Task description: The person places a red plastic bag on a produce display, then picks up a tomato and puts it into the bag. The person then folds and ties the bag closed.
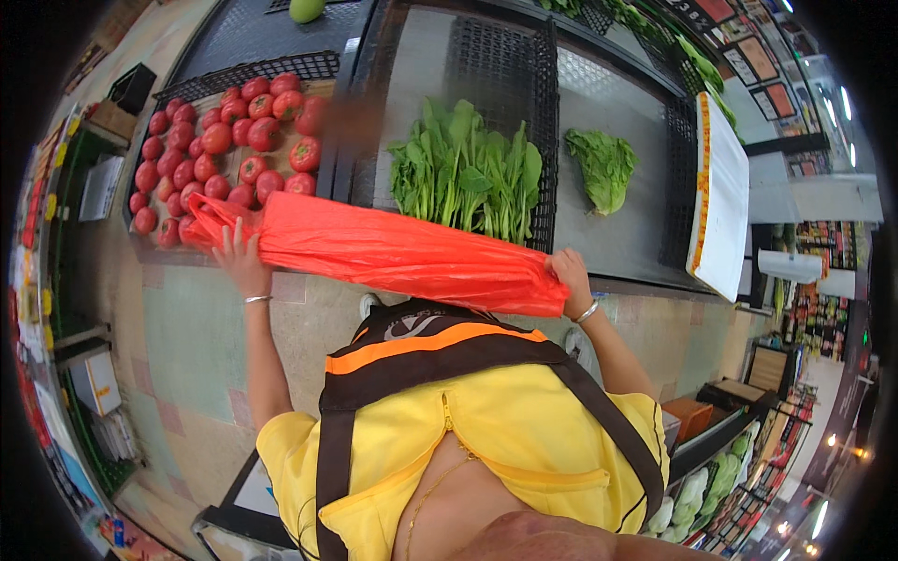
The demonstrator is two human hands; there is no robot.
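Observation:
A red plastic bag [407, 249] is stretched lengthwise between my hands, in front of my apron. My left hand [242, 256] holds its handle end, with the fingers spread over the plastic beside the tomatoes [217, 140]. At the other end, my right hand [572, 277] grips the bunched corner, thumb and fingers closed. Behind the bag stands a row of leafy greens [466, 168], their lower stems partly hidden by it. A single head of lettuce [603, 168] lies in the compartment to the right.
Black mesh dividers [546, 140] split the display stand. A white foam box lid [719, 200] leans at its right end. Plastic bag rolls [789, 265] hang farther right. A green round fruit or vegetable [306, 10] sits at the far edge. Shelving [84, 336] lines the left.

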